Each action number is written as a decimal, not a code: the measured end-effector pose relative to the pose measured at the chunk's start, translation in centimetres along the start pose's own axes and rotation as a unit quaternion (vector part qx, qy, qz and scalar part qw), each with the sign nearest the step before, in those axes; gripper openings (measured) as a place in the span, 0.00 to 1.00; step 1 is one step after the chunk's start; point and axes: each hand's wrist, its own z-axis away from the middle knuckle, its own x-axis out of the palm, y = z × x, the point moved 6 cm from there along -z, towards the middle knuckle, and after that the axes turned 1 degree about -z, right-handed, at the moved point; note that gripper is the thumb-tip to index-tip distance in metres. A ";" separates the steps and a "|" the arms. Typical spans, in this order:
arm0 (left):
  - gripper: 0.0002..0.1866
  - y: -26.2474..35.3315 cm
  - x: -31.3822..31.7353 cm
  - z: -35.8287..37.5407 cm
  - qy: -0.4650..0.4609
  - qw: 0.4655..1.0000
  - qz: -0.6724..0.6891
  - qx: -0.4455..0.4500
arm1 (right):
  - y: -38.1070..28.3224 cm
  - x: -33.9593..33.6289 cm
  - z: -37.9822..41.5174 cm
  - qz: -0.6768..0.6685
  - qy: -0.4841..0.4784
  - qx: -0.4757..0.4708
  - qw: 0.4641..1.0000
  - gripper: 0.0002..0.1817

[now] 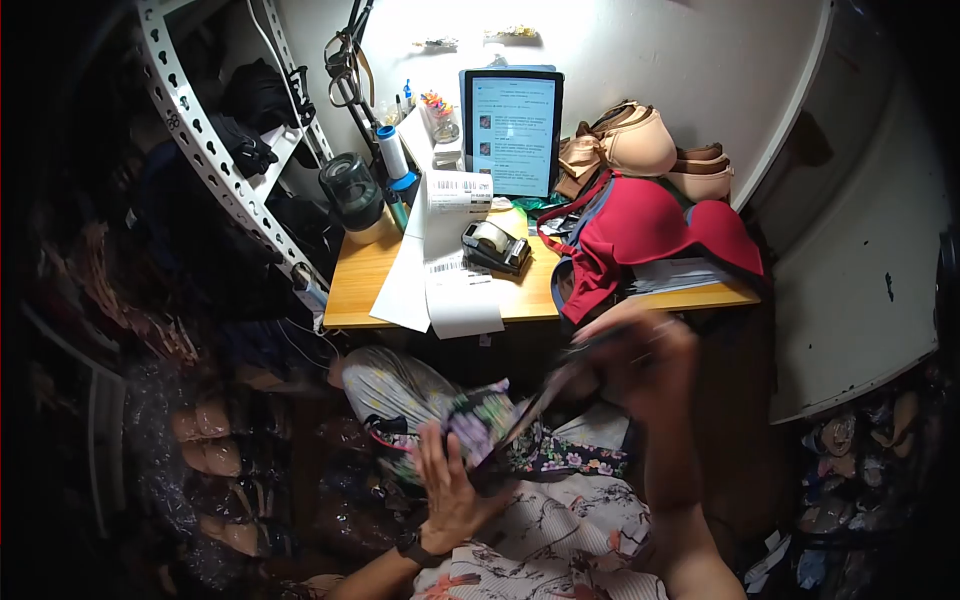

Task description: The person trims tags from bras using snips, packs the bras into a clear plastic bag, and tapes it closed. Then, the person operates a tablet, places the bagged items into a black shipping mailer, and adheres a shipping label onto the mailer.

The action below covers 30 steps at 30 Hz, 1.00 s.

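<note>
Mid-fold, by the look of it: floral garment (500, 430) held over lap, below the surface (380, 280). Left hand (450, 485) fingers clasped on it; right hand (640, 360) blurred (grip unclear). Next calls for steady tension.

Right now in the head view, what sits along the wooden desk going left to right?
Dark jar → white paper strip with barcodes → tape dispenser → tablet → red bra, beige bras stacked behind it.
</note>
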 end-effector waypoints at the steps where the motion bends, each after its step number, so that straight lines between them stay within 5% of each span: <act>1: 0.40 -2.3 0.3 2.5 -0.006 0.987 -0.161 0.026 | 0.7 -2.8 0.3 -0.085 0.130 0.023 0.988 0.08; 2: 0.40 -5.0 0.3 4.7 -0.014 0.947 -0.317 0.052 | -0.6 -4.9 0.0 -0.044 0.174 -0.034 0.983 0.08; 4: 0.33 -6.5 -5.3 2.9 0.047 0.948 -0.304 0.077 | -3.8 -7.9 0.7 -0.042 0.253 -0.078 0.963 0.07; 6: 0.28 -12.1 -9.5 2.5 0.002 0.985 -0.061 -0.160 | -4.1 -9.5 2.0 -0.084 0.286 -0.063 0.952 0.07; 9: 0.17 -12.6 -14.5 -0.1 0.004 0.982 0.059 -0.181 | -3.1 -11.9 4.9 -0.056 0.309 -0.024 0.949 0.08; 11: 0.10 -9.5 -17.5 -1.8 -0.094 0.920 0.220 -0.310 | -1.4 -15.2 7.1 -0.028 0.338 0.020 0.941 0.09; 12: 0.10 -9.0 -18.4 -2.4 -0.093 0.919 0.222 -0.312 | 0.1 -17.1 8.4 0.000 0.365 0.062 0.929 0.09; 15: 0.06 -8.3 -18.6 -2.4 -0.344 0.897 0.146 -0.237 | 5.1 -19.7 11.9 0.109 0.403 0.148 0.896 0.11; 19: 0.04 -18.4 -15.3 2.8 -0.415 0.809 0.146 -0.390 | 14.1 -18.9 18.6 0.288 0.308 0.270 0.866 0.16; 22: 0.06 -24.8 -14.7 4.2 -0.329 0.880 0.144 -0.312 | 19.4 -18.5 21.8 0.281 0.297 0.290 0.865 0.16; 25: 0.09 -28.3 -15.5 5.8 -0.259 0.833 0.187 -0.451 | 21.6 -18.4 23.4 0.248 0.289 0.317 0.869 0.16; 30: 0.14 -26.7 -15.1 5.4 -0.112 0.806 0.322 -0.484 | 19.3 -18.2 20.7 0.203 0.304 0.336 0.868 0.18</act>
